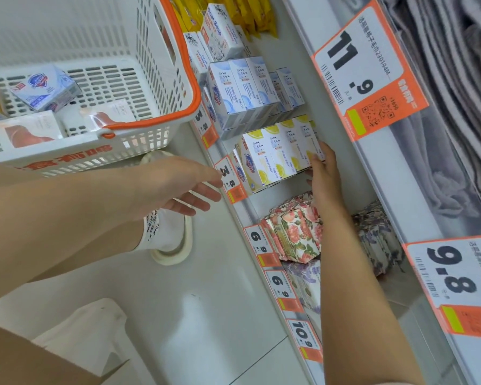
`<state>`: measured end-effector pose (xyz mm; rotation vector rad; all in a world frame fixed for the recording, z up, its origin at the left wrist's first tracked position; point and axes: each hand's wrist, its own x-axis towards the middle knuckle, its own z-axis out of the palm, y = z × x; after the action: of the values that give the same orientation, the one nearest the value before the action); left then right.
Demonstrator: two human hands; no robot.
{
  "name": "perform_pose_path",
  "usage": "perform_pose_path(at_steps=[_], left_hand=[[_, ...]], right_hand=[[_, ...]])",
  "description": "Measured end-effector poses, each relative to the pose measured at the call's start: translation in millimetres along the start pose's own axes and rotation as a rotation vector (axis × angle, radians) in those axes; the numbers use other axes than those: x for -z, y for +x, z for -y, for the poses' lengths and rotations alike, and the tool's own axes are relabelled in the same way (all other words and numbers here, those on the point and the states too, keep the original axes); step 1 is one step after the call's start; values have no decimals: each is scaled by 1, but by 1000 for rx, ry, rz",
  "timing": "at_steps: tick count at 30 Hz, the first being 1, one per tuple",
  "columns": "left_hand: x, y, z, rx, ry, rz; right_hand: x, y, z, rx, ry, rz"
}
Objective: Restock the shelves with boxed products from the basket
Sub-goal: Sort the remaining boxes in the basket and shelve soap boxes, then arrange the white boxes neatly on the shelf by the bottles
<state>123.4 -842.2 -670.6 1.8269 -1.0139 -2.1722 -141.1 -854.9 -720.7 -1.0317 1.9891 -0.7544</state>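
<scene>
Right hand point(324, 173) presses flat fingers against the lemon soap boxes point(272, 157), squaring the row on the shelf, while the left hand point(178, 187) hangs loose and empty just below the basket point(156, 126) holding more boxes.

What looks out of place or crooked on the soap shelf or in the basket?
The Goat Soap box lies tilted on top of the blue-white boxes, not standing in a row like them. In the basket, the blue soap box also lies at an angle. The lemon soap boxes at the right hand stand fairly even.
</scene>
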Motion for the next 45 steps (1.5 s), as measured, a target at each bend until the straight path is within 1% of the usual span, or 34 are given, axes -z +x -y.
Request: perform_pose_path(at_steps=[2,4,6,7,8,9,10,12,14,16,18,22,26,28,30,34,39,40,43,45], left_hand=[[3,2,0,4,-1,-13],[6,1,0,11,-2,-20],[11,-6,-4,-17,-24,-17],[14,-13,-7,-61,-51,-23],[19,-20,-11,-136,-75,-46],[23,-29,-16,-230,-83,-87],[29,-38,-23,-319,-85,-139],[43,-57,-37,-434,-145,-211],[65,-76,-48,-442,-264,-208],[93,-96,-53,-438,-353,-216],[128,-119,-54,-461,-328,-265],[204,-168,-45,-492,-198,-429],[274,-178,-18,-419,-298,-605],[299,-160,0,-337,-337,-663],[313,-131,21,-225,-318,-673],[318,-67,60,-25,-283,-592],[317,12,91,116,-272,-559],[316,26,93,133,-231,-555],[312,62,102,168,-146,-538],[308,78,109,211,-204,-542]], right_hand=[[-2,-1,4,-22,-69,-12],[-6,-4,11,-16,-162,-57],[-15,-11,20,22,-212,-203],[-23,-18,25,72,-212,-307],[-32,-29,30,170,-195,-403],[-43,-40,36,296,-173,-469],[-56,-51,41,405,-161,-488],[-84,-71,55,540,-165,-421],[-111,-86,77,600,-136,-314],[-134,-101,104,637,-96,-247],[-152,-116,131,656,-70,-170],[-178,-138,178,699,-89,26],[-204,-137,205,712,-227,200],[-218,-130,210,690,-298,251],[-235,-118,208,634,-379,306],[-265,-81,192,498,-542,409],[-296,-24,169,369,-794,535],[-302,-13,166,307,-828,574],[-323,14,162,33,-869,692],[-332,26,161,-135,-895,753]])
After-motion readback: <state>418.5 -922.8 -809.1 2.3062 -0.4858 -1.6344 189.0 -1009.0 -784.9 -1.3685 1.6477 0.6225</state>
